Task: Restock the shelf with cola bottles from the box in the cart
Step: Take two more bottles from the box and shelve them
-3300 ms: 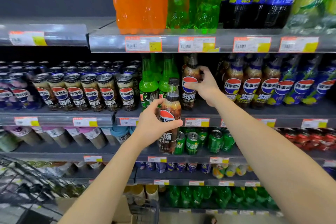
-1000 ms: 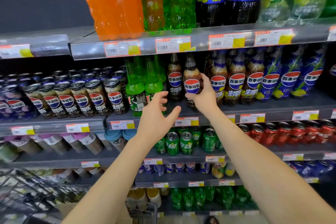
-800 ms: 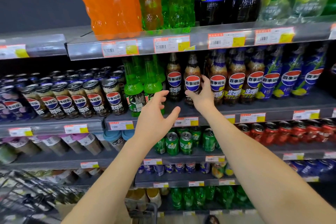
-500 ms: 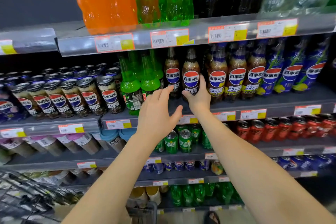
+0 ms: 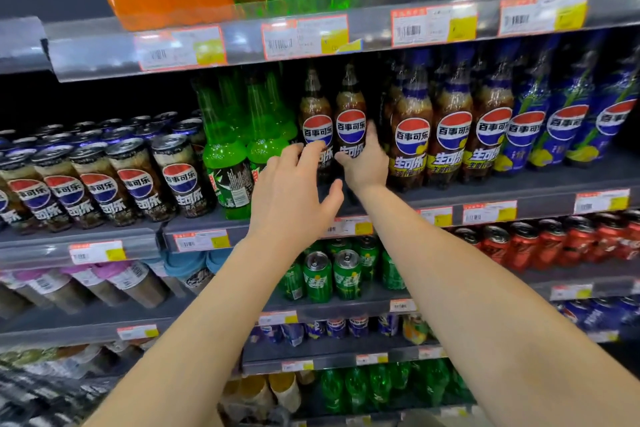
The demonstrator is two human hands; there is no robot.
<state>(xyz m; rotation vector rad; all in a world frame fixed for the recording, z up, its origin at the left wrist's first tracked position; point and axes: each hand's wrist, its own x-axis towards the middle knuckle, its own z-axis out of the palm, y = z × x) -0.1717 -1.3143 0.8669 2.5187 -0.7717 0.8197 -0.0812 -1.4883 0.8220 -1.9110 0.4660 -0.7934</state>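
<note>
Two brown cola bottles stand side by side on the grey shelf: the left cola bottle and the right cola bottle, each with a red, white and blue round label. My right hand wraps the lower part of the right bottle. My left hand is spread open, its fingertips at the lower part of the left bottle, holding nothing. The cart and box are mostly out of view.
Green bottles stand just left of the cola. More cola bottles with yellow labels fill the shelf to the right, cola cans the left bay. Green cans sit one shelf below. Wire cart edge shows bottom left.
The bottle my left hand carried now stands on the shelf beside the other. My left hand has let go and reached forward to it. The view has shifted down and closer.
</note>
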